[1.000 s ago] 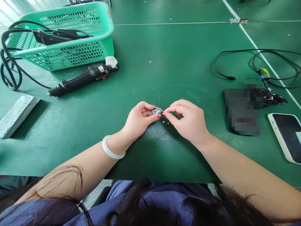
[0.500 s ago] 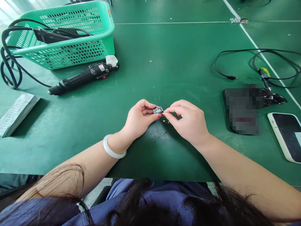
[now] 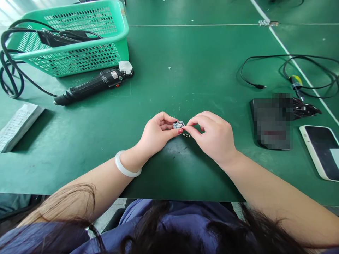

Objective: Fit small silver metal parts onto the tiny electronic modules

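Note:
Between thumb and fingers my left hand point(image 3: 157, 132) grips a small circuit board point(image 3: 178, 125), its pale, detailed face turned up. My right hand point(image 3: 213, 135) is closed, with thumb and forefinger pinched at the board's right edge. Whether those fingertips hold the board itself or a tiny part on it is too small to make out. Just below the fingertips, a small gold-edged dark piece point(image 3: 186, 135) lies on the green table point(image 3: 169, 91).
A green basket point(image 3: 87, 58) with black cables stands at the back left, a black electric screwdriver point(image 3: 90, 86) before it. A wrapped block point(image 3: 19, 127) lies far left. To the right are a cable point(image 3: 254, 56), a blurred black box point(image 3: 272, 123) and a phone point(image 3: 321, 151).
Both hands stay together at the board, which has tilted slightly. The right fingertips have shifted a little along its edge. The whole view has moved very slightly.

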Tool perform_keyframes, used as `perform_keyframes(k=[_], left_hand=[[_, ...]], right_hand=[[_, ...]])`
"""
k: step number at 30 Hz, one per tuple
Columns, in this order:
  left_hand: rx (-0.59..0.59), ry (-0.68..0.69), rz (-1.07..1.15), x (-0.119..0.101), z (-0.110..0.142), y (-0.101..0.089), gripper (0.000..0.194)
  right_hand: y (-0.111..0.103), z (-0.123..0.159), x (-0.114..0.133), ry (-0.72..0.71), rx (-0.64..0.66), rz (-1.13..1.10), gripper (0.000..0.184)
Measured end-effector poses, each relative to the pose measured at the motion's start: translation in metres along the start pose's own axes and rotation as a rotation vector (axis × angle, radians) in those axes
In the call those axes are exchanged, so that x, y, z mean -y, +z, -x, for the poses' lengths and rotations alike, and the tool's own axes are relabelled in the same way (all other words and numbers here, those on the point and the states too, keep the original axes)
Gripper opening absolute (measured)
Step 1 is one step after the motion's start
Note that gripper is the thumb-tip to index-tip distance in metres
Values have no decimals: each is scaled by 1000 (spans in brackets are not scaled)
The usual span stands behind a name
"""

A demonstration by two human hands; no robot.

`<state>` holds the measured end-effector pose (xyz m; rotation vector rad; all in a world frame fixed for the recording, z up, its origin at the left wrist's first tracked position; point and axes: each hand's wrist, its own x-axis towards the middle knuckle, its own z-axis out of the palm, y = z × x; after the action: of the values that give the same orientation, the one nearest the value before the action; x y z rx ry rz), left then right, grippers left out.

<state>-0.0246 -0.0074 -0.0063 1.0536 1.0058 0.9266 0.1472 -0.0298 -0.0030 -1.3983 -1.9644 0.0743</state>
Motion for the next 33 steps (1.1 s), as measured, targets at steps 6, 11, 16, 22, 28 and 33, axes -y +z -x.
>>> perform_keyframes(k=[6, 11, 16, 22, 28, 33], left_hand=[[-61, -60, 215, 2, -3, -3, 35], [-101, -65, 231, 2, -5, -5, 36], [-80, -55, 204, 3, -5, -4, 35], [-50, -47, 114, 3, -2, -3, 33], [7, -46, 43, 2, 1, -1, 32], [60, -62, 42, 2, 2, 0, 34]], right_hand=[[-6, -2, -6, 131, 101, -86, 9], [-4, -3, -14, 189, 476, -64, 10], [2, -1, -12, 185, 532, -10, 15], [1, -2, -13, 130, 386, -54, 15], [-3, 0, -4, 39, -1, -232, 12], [0, 0, 3, -78, -97, -299, 15]])
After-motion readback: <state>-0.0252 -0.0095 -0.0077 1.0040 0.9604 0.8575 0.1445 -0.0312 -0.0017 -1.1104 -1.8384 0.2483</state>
